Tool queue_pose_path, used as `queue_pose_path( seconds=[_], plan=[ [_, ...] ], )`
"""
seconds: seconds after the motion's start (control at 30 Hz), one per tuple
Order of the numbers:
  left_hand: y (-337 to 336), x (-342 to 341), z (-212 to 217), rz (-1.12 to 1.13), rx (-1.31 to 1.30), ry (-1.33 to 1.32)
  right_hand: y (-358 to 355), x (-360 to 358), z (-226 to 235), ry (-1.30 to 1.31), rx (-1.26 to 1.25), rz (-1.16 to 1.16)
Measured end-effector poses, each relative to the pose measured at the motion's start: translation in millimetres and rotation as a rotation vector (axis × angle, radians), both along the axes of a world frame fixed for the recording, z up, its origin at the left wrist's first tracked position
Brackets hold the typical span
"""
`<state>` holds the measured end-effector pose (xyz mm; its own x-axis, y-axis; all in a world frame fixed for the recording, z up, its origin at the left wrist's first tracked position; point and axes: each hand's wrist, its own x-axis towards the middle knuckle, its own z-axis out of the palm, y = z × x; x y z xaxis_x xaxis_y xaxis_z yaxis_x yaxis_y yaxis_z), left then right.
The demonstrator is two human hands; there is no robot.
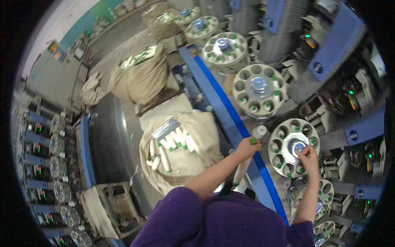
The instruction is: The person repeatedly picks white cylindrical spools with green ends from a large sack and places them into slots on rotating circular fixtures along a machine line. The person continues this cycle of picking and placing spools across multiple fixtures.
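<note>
My left hand is closed round a yarn bobbin, whose green tip sticks out by the thumb. Another white bobbin hangs just below this hand; whether it is gripped too, I cannot tell. To the right, my right hand has its fingers pinched together at the blue-and-silver hub of a round bobbin magazine. Anything between those fingertips is too small to make out. Several green-tipped bobbins stand in the pockets around that hub. A white cylinder is beside my left hand.
A cloth sack with several white bobbins lies left of the blue rail. Another filled sack stands farther off. More round magazines line the machine on the right. A machine row with lights runs along the left.
</note>
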<state>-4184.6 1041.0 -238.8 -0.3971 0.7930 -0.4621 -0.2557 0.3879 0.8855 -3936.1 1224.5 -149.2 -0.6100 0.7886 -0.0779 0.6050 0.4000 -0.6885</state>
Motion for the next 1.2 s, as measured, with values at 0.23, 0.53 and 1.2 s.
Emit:
queue_pose_path(
  seconds=[0.23, 0.53, 1.2],
  plan=[
    [-224.2, -88.2, -115.7, 0.650, -0.374, -0.440, -57.5, -111.3, 60.6, 0.196, 0.051, 0.162],
    [-333.7, -225.2, -141.4, 0.646, -0.658, 0.465, -271.3, -312.6, -181.3, -0.260, -0.806, 0.674],
    [-332.3, -247.4, -68.7, 0.423, -0.137, -0.613, -309.7, -306.7, -162.4, 0.030, -1.088, 0.141]
  ],
)
